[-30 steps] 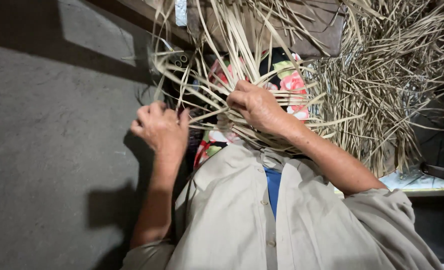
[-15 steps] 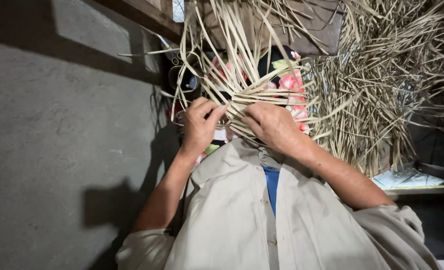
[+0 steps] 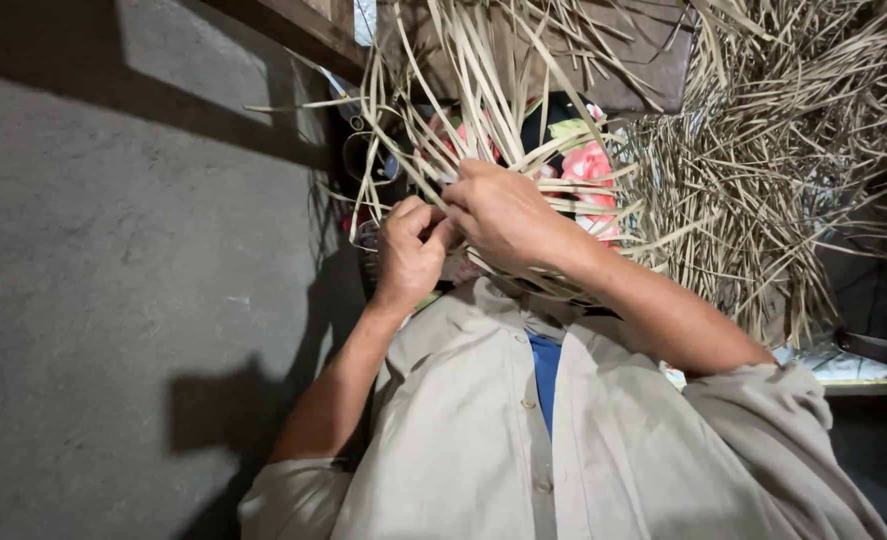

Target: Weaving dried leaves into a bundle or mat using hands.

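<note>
So here's where I'm at: both hands are buried in the half-woven piece (image 3: 524, 150), a tangle of flat pale straw-coloured strips held up right in front of my chest. My left hand (image 3: 411, 245) is curled into a loose fist, fingers (image 3: 426, 218) folded in and pinching what looks like one or two of the strips at the lower left edge of the weave. My right hand (image 3: 504, 215) sits just beside it, touching it at the knuckles, palm pressed flat against the woven part with the fingers bent around the strips. I honestly can't tell exactly which strip each hand has, they cross over each other too much there.

The loose ends of the strips fan up and out from the hands toward the top of the view, some bending off to the left over the grey concrete floor (image 3: 114, 300). Behind the weave there's a dark cloth with pink flowers (image 3: 589, 160) peeking through the gaps. Off to the right is a big messy heap of the same dry strips (image 3: 784, 170), close behind my right forearm. I'm wearing a beige button shirt (image 3: 484, 430) with sleeves rolled up, a bit of blue showing under it. A wooden beam (image 3: 284, 25) runs across the upper left
</note>
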